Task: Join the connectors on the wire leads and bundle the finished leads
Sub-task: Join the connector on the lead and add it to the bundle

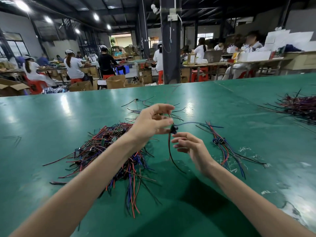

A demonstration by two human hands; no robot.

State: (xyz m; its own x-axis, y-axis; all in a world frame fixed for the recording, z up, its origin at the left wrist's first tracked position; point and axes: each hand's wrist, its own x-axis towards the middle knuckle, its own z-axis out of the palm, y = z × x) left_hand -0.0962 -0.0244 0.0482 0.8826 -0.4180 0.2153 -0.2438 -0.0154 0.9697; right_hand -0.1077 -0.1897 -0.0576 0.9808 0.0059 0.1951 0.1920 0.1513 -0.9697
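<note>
My left hand (152,119) is raised above the green table (51,120), thumb and fingertips pinching a black connector (174,129). From that connector a red-and-black lead hangs down and a blue wire runs off to the right. My right hand (189,145) hovers just below the connector, fingers spread and holding nothing. A big loose pile of red, black and blue leads (109,151) lies under my left forearm. A small group of joined leads (220,142) with blue connectors lies to the right of my right hand.
Several loose black wires (153,108) lie beyond my hands. Another wire heap (301,106) sits at the far right. White scraps (246,151) litter the table's right side. Seated workers, benches, cardboard boxes and a dark pillar (170,40) stand past the far edge.
</note>
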